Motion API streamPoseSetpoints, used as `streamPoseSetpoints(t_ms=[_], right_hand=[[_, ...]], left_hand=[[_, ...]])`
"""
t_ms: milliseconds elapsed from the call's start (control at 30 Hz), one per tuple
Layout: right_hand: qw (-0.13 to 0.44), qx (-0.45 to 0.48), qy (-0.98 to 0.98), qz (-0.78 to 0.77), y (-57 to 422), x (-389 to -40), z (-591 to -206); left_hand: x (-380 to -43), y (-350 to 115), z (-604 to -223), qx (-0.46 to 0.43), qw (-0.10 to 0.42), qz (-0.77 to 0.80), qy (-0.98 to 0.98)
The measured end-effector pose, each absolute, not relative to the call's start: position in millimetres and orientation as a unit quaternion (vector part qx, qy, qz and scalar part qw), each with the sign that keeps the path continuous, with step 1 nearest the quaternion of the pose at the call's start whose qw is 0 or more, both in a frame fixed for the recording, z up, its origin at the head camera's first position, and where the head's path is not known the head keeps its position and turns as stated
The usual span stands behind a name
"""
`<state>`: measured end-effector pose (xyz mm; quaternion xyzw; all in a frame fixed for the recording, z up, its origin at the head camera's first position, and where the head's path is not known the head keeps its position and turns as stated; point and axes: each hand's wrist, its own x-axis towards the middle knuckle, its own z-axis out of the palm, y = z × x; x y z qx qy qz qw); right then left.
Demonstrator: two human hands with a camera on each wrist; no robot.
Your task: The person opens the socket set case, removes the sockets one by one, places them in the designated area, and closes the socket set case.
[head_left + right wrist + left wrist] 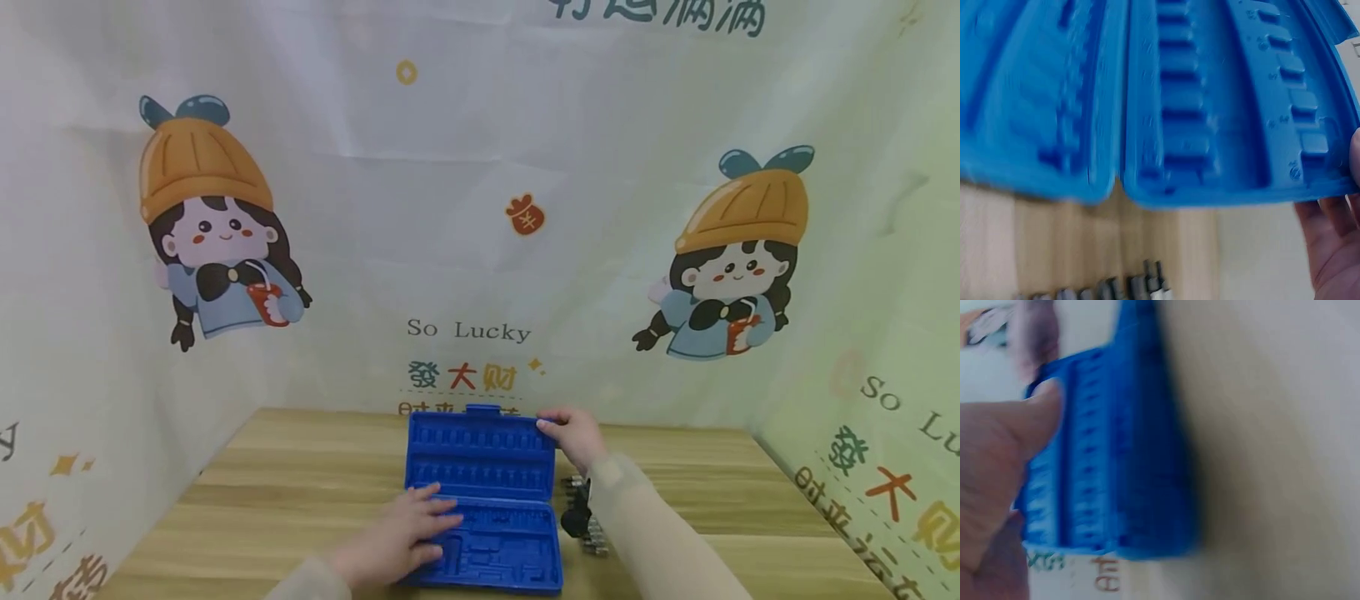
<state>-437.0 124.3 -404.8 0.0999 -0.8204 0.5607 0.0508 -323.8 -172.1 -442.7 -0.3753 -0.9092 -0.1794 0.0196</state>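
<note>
A blue plastic tool case (495, 560) stands open on the table, its moulded slots empty and its lid (480, 457) raised at the back. My right hand (577, 437) grips the lid's upper right corner; in the right wrist view, the thumb is on the inner face and fingers are behind the lid (1216, 94). My left hand (397, 535) spreads its fingers over the left side of the base. The left wrist view is blurred, with the left hand (997, 444) overlapping the case (1154, 456).
Several metal sockets (596, 537) and a black rounded piece (575, 522) lie just right of the case, partly hidden by the right sleeve (645, 508). The wooden table (300, 483) meets a printed cloth backdrop (360, 250) at the back and sides.
</note>
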Motion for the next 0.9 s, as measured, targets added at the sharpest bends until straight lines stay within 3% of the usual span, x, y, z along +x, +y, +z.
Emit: streamPoseSetpoints(t_ms=[133, 333, 667, 900], right_hand=[[0.063, 0.112, -0.832, 0.539, 129, -436, -411], [0.065, 0.128, -0.833, 0.534, 130, -436, -411], [0.083, 0.153, -0.817, 0.549, 127, -432, -410], [0.076, 0.183, -0.829, 0.523, 134, -416, -405]], left_hand=[[-345, -170, -412, -0.243, 0.103, -0.286, -0.921], [-382, -182, -389, -0.108, 0.072, -0.369, -0.921], [-397, -191, -398, -0.06, 0.039, -0.404, -0.912], [-385, -190, -398, -0.086, 0.071, -0.399, -0.91]])
